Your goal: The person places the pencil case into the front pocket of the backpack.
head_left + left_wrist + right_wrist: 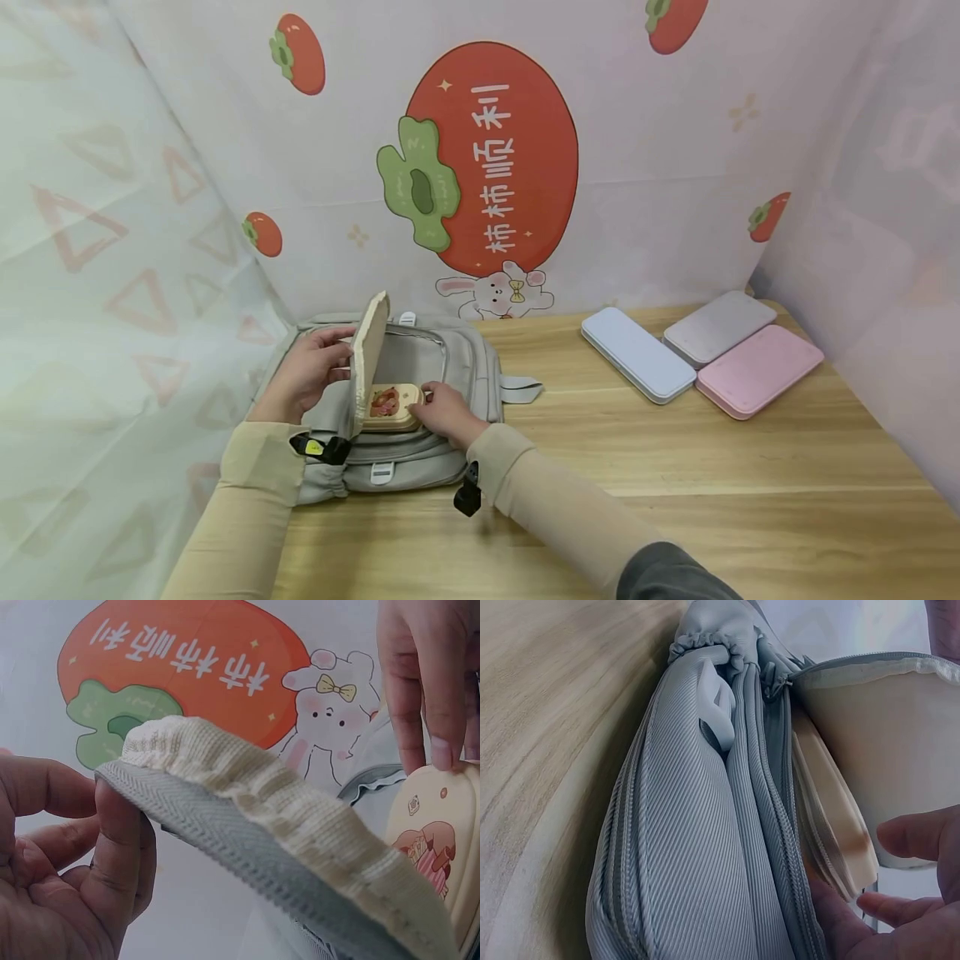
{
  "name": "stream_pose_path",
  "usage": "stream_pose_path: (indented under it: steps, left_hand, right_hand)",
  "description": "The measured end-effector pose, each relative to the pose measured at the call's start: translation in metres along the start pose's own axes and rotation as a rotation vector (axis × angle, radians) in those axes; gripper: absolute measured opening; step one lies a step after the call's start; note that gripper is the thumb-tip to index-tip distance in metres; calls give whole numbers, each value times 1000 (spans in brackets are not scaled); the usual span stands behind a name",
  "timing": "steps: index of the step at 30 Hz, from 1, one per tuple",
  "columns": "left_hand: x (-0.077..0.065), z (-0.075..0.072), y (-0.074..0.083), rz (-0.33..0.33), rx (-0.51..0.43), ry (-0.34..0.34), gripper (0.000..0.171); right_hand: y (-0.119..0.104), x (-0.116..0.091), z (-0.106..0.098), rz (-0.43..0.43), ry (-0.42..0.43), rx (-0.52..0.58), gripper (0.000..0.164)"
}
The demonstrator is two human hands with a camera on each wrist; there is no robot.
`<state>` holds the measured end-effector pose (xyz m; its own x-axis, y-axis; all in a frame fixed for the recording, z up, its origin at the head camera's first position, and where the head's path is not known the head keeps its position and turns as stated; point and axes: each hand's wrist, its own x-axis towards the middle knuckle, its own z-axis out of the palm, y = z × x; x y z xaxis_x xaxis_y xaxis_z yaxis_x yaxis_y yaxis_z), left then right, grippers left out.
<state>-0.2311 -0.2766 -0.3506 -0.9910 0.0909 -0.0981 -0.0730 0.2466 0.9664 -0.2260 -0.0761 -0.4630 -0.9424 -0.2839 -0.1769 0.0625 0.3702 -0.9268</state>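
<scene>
While your left hand (318, 364), at ten o'clock from the cream case (405, 397), pinches the raised flap (368, 358) of the grey backpack (427, 473), your right hand (450, 412), at three o'clock, grips the case's right end between narrowed fingers and thumb. The case sits at the open front pocket's mouth, partly behind the flap. Should your left pinch slip, the flap could drop onto case and fingers; a tilted move could snag its rim on the zipper (778, 802). Toward three o'clock, pale-blue (637, 354), grey (720, 325) and pink cases (760, 371) lie well apart from the backpack.
</scene>
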Motion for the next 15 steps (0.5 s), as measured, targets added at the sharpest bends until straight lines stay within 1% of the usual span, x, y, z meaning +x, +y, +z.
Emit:
stream_pose_path:
  steps: [3,8,12,15]
  left_hand:
    - [-1,-2,1,11,-9,-2,49]
    - [-1,-7,-2,15,-41,-5,49]
    - [-2,-8,-3,13,-65,-13,49]
    - [-2,-8,-4,11,-76,-12,49]
  right_hand:
    - [0,-1,-2,0,-10,2,47]
    - [3,-2,-6,-9,-31,54,45]
    - [7,-2,-15,-26,-39,140,43]
    - [9,-1,-27,-34,-38,214,43]
